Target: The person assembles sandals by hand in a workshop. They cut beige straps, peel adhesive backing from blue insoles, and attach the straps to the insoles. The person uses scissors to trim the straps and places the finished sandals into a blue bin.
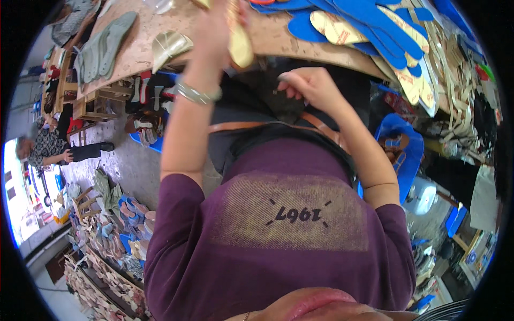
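At the table's front edge my left hand (213, 32), blurred by motion and wearing a bangle at its wrist, is closed on a pale yellow insole (240, 47). The insole's rounded end points down toward me. My right hand (315, 88) hangs just off the edge, over my lap, with its fingers curled together. Whatever they may pinch is too small to name. On the table to the right lies a loose pile of blue insoles (369, 27), with some cream printed insoles (334, 28) among them.
Grey sole pieces (110, 45) and a bundle of beige pieces (170, 48) lie on the wooden table (276, 37). Pale strips (458, 80) hang at the right. A blue basket (401, 155) stands below. Another person (56, 144) is far left, near shelves of shoe parts (104, 275).
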